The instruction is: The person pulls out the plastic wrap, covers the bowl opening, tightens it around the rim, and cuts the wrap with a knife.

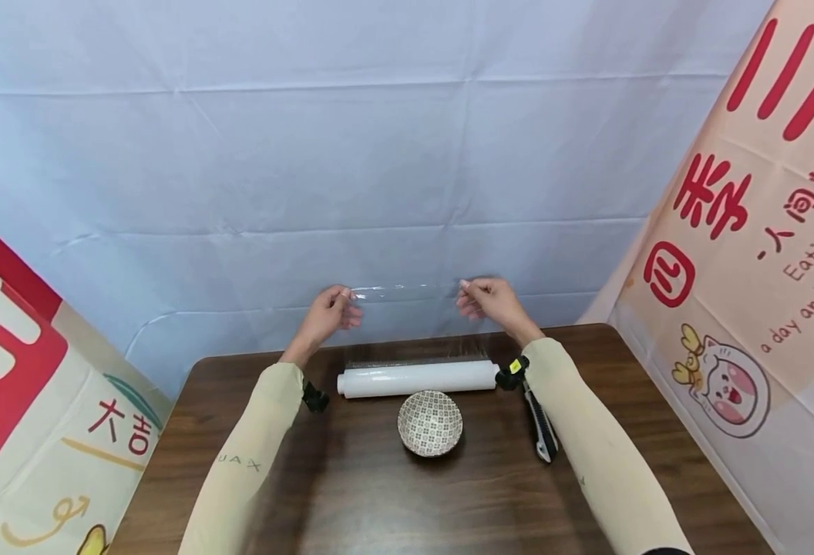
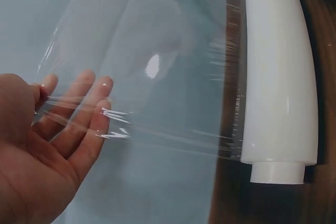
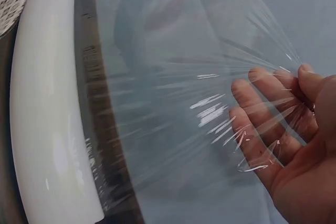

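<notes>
A white roll of plastic wrap [image 1: 417, 378] lies crosswise on the table, and a clear sheet of plastic wrap [image 2: 152, 103] stretches from it past the table's far edge. My left hand [image 1: 329, 310] pinches one corner of the sheet between thumb and index finger, the other fingers spread behind the film. At the opposite corner my right hand [image 1: 493, 301] pinches the film the same way, and creases fan out from its fingertips in the right wrist view. Just on the near side of the roll stands a small patterned bowl [image 1: 430, 424].
A utility knife [image 1: 541, 425] lies on the brown wooden table [image 1: 407, 501] right of the bowl, beside the right forearm. Pale cloth [image 1: 379, 154] hangs behind the table. Printed banners [image 1: 733, 331] flank both sides.
</notes>
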A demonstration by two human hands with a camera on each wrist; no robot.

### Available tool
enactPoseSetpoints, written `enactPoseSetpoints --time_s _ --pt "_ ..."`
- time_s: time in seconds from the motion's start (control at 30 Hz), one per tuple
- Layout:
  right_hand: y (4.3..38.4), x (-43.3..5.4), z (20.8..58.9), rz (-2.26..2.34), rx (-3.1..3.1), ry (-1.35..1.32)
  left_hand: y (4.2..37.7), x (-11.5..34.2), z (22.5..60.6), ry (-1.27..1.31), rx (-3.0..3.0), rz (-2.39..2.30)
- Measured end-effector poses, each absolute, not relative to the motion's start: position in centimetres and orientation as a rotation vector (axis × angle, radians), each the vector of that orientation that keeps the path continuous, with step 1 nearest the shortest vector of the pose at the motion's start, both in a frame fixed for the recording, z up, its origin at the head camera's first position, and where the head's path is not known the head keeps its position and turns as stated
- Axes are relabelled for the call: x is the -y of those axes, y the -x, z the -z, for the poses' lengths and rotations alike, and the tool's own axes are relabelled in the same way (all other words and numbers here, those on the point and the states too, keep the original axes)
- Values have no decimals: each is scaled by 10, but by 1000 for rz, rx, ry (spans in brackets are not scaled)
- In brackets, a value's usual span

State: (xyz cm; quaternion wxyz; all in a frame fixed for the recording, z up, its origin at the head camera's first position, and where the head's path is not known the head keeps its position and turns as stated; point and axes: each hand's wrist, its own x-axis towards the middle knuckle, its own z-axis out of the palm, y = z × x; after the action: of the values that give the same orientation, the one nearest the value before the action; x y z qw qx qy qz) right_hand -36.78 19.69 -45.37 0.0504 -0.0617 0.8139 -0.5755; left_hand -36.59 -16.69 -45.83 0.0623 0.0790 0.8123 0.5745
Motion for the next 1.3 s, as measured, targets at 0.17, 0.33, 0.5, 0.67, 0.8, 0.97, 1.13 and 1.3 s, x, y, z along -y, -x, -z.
enactPoseSetpoints --time_s 0.17,0.33,0.5,0.67,0.8,0.97,1.13,1.3 --pt "370 -195 437 1796 -2550 245 367 166 441 -287 -2508 -1759" --pt "371 -192 417 1844 -2627 309 365 168 421 -338 -2542 -1802" --pt "366 -188 404 1885 -2635 323 358 173 407 -355 -2548 -1841" --pt "360 -188 397 1881 -2592 364 351 180 403 -365 -2554 -1828" --pt "355 -189 392 1869 -2559 396 348 183 400 -376 -2558 -1820" --pt "357 -191 388 1873 -2556 364 352 181 398 -367 -2534 -1810" --pt "361 -191 384 1871 -2583 336 359 176 393 -376 -2523 -1844" --pt "371 -188 377 1930 -2619 330 369 172 380 -390 -2579 -1847"
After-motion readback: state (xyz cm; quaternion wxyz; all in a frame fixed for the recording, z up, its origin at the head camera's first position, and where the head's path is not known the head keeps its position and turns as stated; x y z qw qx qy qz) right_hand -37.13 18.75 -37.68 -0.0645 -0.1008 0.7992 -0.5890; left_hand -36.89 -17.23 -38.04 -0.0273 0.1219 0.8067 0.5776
